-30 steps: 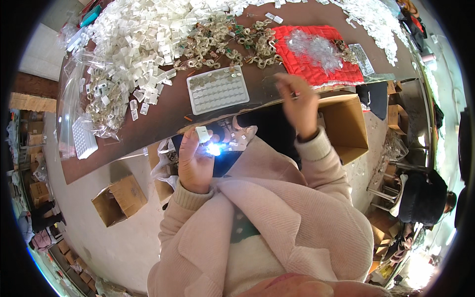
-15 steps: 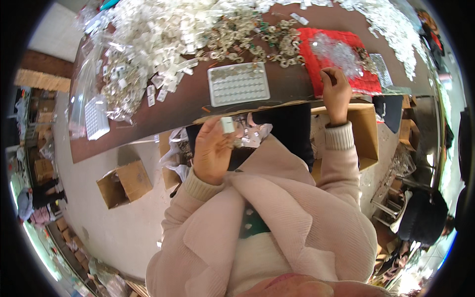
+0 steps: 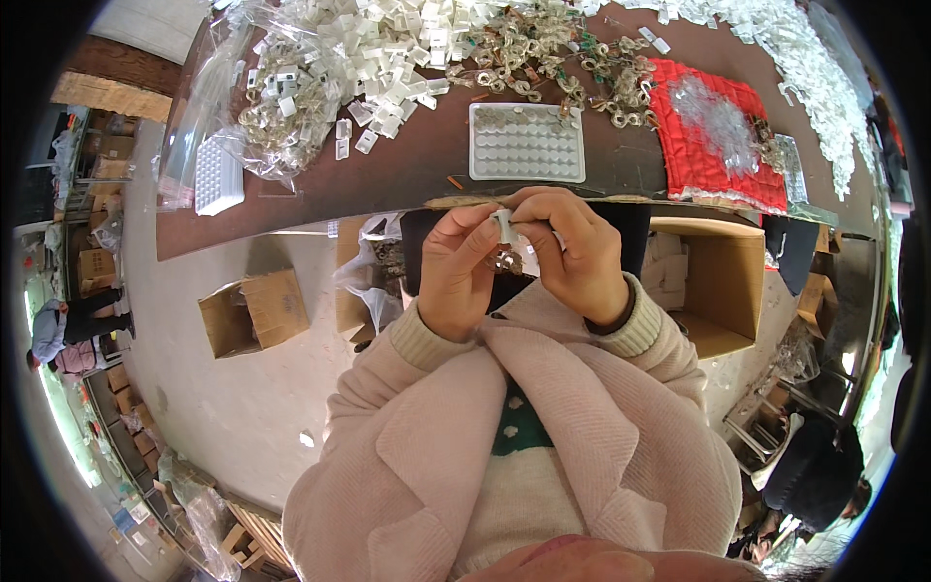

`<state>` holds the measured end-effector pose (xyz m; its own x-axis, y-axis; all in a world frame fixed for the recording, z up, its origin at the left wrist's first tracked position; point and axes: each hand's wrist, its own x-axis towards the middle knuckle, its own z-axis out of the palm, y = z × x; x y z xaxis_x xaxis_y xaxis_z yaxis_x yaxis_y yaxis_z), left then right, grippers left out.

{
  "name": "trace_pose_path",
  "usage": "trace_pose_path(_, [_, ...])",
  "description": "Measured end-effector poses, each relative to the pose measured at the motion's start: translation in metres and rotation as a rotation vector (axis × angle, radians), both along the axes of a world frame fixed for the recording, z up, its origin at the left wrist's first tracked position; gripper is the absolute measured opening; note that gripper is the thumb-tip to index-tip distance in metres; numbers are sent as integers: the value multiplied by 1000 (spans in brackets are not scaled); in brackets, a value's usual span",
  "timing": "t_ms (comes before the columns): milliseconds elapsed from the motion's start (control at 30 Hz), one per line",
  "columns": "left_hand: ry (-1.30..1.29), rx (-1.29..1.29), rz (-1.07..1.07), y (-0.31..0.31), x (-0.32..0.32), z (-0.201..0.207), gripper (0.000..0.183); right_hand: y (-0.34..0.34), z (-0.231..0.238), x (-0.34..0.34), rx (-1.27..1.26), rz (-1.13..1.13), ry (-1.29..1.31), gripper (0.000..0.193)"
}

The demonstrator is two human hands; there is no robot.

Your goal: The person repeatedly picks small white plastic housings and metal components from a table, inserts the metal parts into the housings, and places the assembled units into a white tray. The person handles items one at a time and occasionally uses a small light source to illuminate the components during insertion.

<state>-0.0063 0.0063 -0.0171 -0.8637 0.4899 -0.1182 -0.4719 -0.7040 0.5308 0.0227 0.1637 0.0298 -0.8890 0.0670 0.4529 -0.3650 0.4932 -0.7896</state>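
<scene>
My left hand [image 3: 458, 270] is closed in a pinch on a small white plastic housing [image 3: 505, 228], just in front of the table's near edge. My right hand [image 3: 582, 254] meets it there, thumb and forefinger pressed at the housing's right side; any tiny part between those fingertips is hidden. Below the housing, a shiny coil-like piece [image 3: 508, 261] hangs between both hands. Beyond them on the table lies a white tray [image 3: 529, 175] with rows of round pockets. A red cloth [image 3: 684, 175] to its right bears a heap of clear plastic bits [image 3: 716, 121].
White housings [image 3: 398, 92] and ring-shaped coils with wires [image 3: 529, 58] heap the far table. Clear bags and a stack of white trays [image 3: 219, 179] stand at the left. An open carton [image 3: 722, 291] sits below right, another box [image 3: 276, 306] on the floor left.
My right hand has come from the red cloth to my left hand, and its fingers now touch the white housing. The view has shifted, so the table contents appear farther right.
</scene>
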Motion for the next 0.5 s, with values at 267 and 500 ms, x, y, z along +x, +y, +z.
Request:
trace_pose_path(267, [32,-3,7,-4,-2,1,15,10,-3,2,-168,83,-99,15])
trace_pose_path(500, [99,-148,59,0,-4,1,20,17,-5,-5,-113,150,-121,15])
